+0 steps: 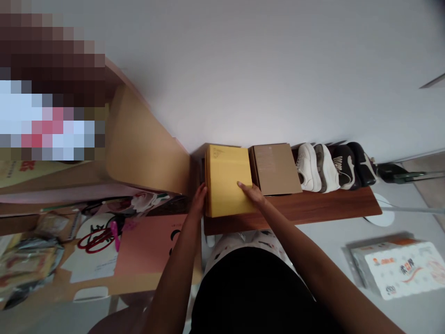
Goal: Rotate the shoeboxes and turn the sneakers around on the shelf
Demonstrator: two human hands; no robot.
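A yellow box (pixel 229 181) with small print near its far left corner lies on a reddish-brown wooden shelf top (pixel 323 206) against the wall. My left hand (pixel 200 198) presses along its left side, with the fingers partly hidden. Across the box, my right hand (pixel 253 192) grips the right edge, its thumb resting on the yellow top and the other fingers mostly out of sight. Just to the right sits a brown cardboard box (pixel 276 169), close beside my right hand.
White sneakers (pixel 309 167), black shoes (pixel 347 164) and a dark green bottle (pixel 394 172) line the right. A white wrapped pack (pixel 405 269) lies lower right. On the left are a tan panel (pixel 146 144), red-handled scissors (pixel 92 241) and a pink sheet (pixel 149 243).
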